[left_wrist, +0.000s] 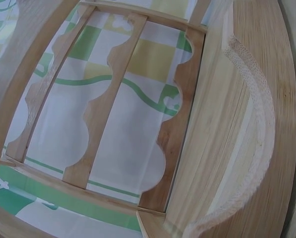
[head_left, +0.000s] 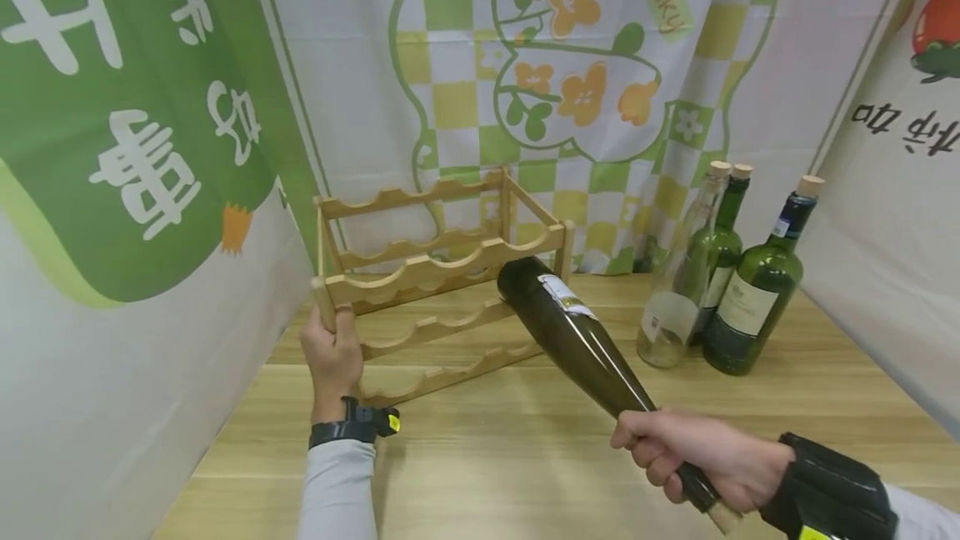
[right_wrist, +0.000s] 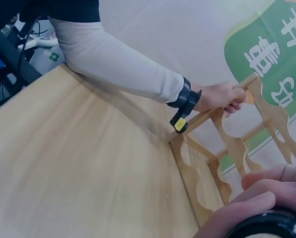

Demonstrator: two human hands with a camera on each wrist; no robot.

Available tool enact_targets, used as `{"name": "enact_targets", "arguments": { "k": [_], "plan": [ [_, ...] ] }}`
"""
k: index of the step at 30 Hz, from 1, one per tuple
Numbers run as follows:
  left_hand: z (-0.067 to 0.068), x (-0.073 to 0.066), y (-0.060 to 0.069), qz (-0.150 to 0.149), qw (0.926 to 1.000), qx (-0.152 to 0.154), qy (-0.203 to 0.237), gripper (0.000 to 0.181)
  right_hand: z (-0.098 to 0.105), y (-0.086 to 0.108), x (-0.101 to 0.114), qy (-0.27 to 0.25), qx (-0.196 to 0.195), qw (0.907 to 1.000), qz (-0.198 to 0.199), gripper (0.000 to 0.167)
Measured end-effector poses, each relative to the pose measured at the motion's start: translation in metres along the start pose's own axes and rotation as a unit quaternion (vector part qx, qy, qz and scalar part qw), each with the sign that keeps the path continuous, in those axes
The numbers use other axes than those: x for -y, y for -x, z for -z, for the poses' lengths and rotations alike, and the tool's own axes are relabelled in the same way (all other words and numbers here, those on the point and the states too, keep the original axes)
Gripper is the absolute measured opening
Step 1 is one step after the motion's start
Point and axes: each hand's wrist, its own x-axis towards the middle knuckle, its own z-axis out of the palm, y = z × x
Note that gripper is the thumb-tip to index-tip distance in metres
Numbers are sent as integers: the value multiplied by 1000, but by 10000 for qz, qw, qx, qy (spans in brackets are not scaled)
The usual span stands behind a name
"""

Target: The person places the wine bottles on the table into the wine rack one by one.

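A wooden wine rack (head_left: 450, 263) with scalloped rails stands on the table. My left hand (head_left: 333, 354) grips its front left post. In the right wrist view that same left hand (right_wrist: 222, 97) is curled round the post, while the left wrist view shows only the rack's rails (left_wrist: 120, 74). My right hand (head_left: 697, 452) holds a dark wine bottle (head_left: 581, 336) by its neck, the corked end toward me. The bottle's base points up and left, in front of the rack's right side; whether it touches the rack I cannot tell.
At the right stand a clear bottle (head_left: 667, 319) and two green bottles, the nearer green bottle (head_left: 753, 298) beside the other (head_left: 726, 240), all corked. Behind the rack hangs a patterned curtain (head_left: 457, 15). Printed cloth walls (head_left: 172, 273) border the wooden table (head_left: 480, 473).
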Motion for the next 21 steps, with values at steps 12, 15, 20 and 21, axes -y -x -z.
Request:
{"name": "enact_targets", "arguments": {
  "k": [12,15,20,21],
  "plan": [
    [0,20,0,59,10000,-20,3,23,-15,-46,44,-192,-336,9992,141,11],
    [0,19,0,1,10000,-6,24,25,-16,-61,55,-75,-413,9988,235,11],
    [1,-4,-1,-158,9998,-71,120,25,-15,-83,72,265,-426,9979,405,13],
    [1,-5,-1,-165,9997,-74,167,24,-15,-88,76,313,-437,9976,431,13]
  ]
}}
